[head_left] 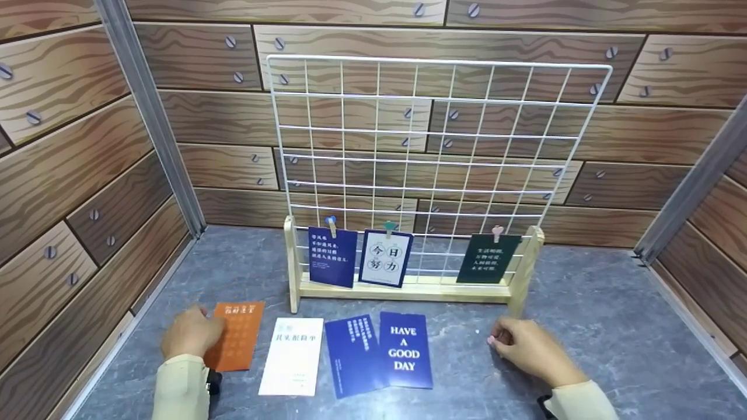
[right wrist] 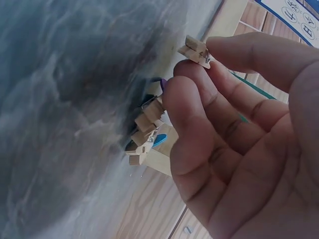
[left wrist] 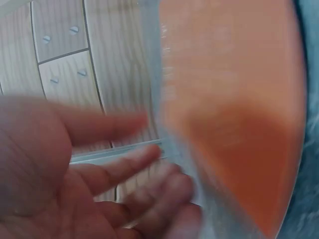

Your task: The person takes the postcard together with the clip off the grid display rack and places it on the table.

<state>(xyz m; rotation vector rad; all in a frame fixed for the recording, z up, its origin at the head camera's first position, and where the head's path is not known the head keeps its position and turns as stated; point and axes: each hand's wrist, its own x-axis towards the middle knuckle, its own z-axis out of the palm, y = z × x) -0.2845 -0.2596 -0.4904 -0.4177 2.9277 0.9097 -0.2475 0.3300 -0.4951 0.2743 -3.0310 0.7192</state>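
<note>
My left hand [head_left: 194, 332] is at the left edge of an orange card [head_left: 239, 338] on the table. Its fingers are loosely extended beside the card [left wrist: 229, 59], with nothing between thumb and forefinger. Over the table in front of the rack, my right hand [head_left: 528, 347] pinches a small wooden clothespin [right wrist: 196, 52] between thumb and fingertips; a bit of pink shows at it in the head view. Several more wooden clothespins [right wrist: 147, 122] lie beyond that hand in the right wrist view, one with a blue piece; the hand hides them from the head view.
A white wire grid [head_left: 435, 116] stands in a wooden base [head_left: 402, 291]. Clothespins hold a blue card [head_left: 332, 262], a white card [head_left: 385, 262] and a dark green card [head_left: 487, 262] on it. In front lie another white card [head_left: 292, 361] and two overlapping blue cards [head_left: 353, 361].
</note>
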